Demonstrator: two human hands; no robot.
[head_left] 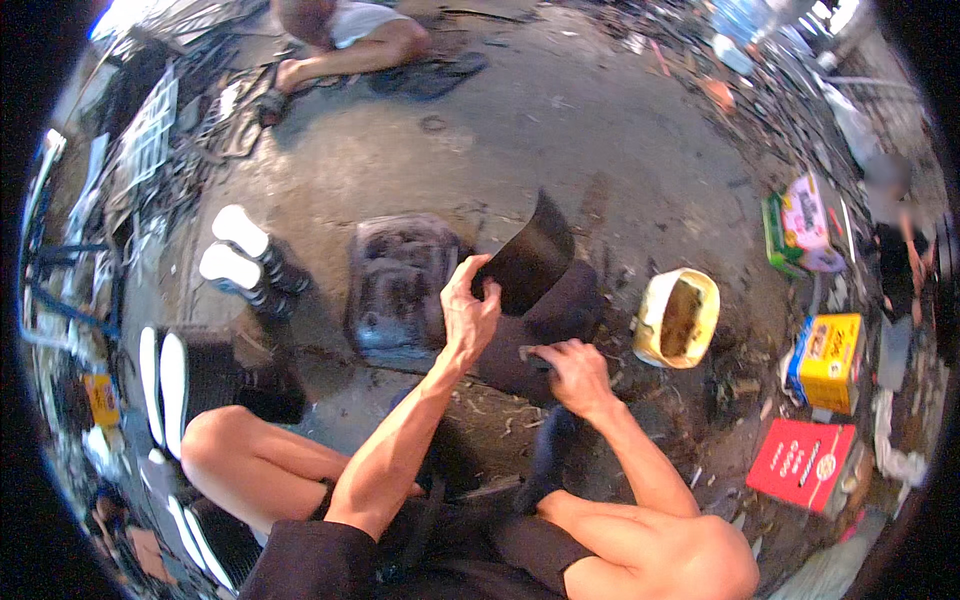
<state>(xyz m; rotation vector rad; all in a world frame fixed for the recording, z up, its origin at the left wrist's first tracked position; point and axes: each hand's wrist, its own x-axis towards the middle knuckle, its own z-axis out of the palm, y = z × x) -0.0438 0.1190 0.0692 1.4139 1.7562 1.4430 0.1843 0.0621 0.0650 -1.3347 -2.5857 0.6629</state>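
Note:
My left hand (468,308) is closed on the near left edge of a thin, dark, curved sheet (540,245), which stands up from the work spot. Beneath it lies a dark cloth-like piece (510,360), partly hidden by my hands. My right hand (582,378) is just to the right of that piece, its fingers pinched together; a small pale bit shows at the fingertips, too small to name. To the left of my left hand lies a worn, greyish flat slab or tray (395,285). A cream-yellow tub (648,320) holding brown stuff stands right of my right hand.
Shoes with white soles (232,262) lie at the left, with more white-soled shoes (172,385) nearer. On the right are a pink-and-green box (800,225), a yellow box (828,360) and a red box (800,463). Another person's leg (350,62) shows at the top. Scraps line the edges.

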